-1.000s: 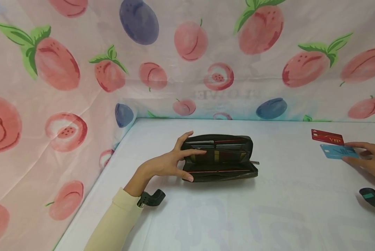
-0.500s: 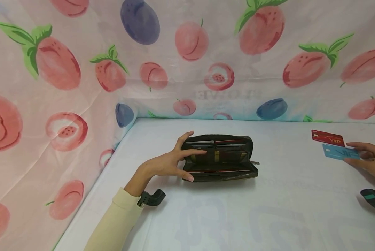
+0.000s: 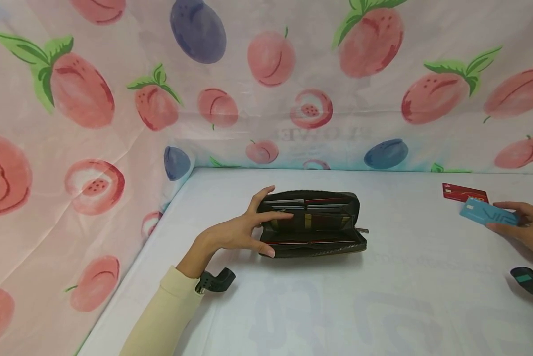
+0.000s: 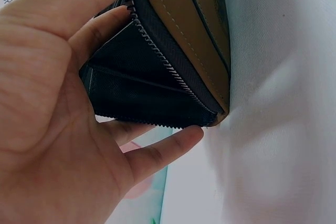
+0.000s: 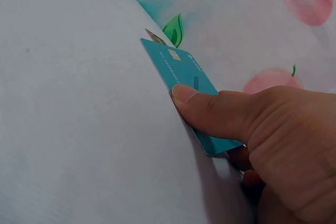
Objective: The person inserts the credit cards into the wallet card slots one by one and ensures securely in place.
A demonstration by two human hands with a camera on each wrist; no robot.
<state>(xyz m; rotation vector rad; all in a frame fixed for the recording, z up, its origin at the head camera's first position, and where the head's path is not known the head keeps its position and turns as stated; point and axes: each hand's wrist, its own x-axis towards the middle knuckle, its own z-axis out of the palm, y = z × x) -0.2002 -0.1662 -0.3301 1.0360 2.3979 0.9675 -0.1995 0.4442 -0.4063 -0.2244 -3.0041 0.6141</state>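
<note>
A dark zip-around wallet (image 3: 315, 222) stands unzipped and spread on the white table, with cards in its slots. At its left end my left hand (image 3: 235, 230) grips it, one finger reaching inside and the thumb at the near edge. The left wrist view shows the dark inner gusset and tan outside of the wallet (image 4: 197, 40). On the far right my right hand (image 3: 526, 227) pinches a blue VIP card (image 3: 486, 211), thumb on its face in the right wrist view. The blue card (image 5: 176, 66) is raised and tilted. Just beyond it lies a red VIP card (image 3: 464, 193), partly covered.
A fruit-print cloth (image 3: 266, 113) hangs behind the table and along its left side. The white tabletop (image 3: 404, 296) stretches between the wallet and the cards. A zipper pull (image 3: 363, 231) sticks out at the wallet's right end.
The blue card has come up off the table in my right hand and tilted, and its corner now overlaps the red card. My left hand and the wallet stay put.
</note>
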